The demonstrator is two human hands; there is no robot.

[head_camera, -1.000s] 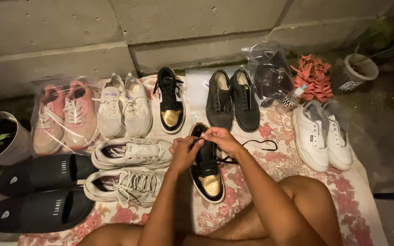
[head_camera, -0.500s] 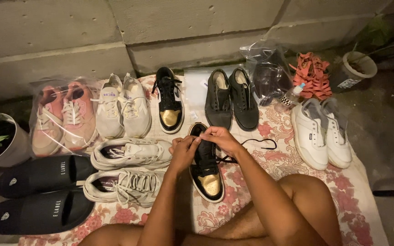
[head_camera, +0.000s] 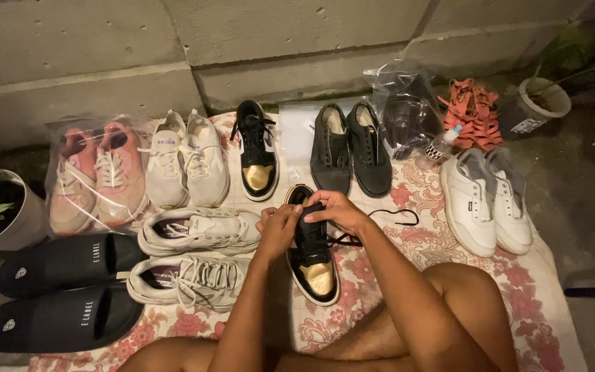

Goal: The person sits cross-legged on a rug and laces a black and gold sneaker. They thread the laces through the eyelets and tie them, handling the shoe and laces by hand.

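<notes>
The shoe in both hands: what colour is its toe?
Shiny gold, on an otherwise black shoe with black laces. The head view shows it best.

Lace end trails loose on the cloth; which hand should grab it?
Probably the right hand: the loose lace lies on its side of the black-and-gold shoe, while the left hand is farther off.

Shoes crowd the floral cloth [head_camera: 442,241]: grey sneakers [head_camera: 197,255] on the left, white sneakers [head_camera: 487,200] on the right, bare cloth open between.
</notes>
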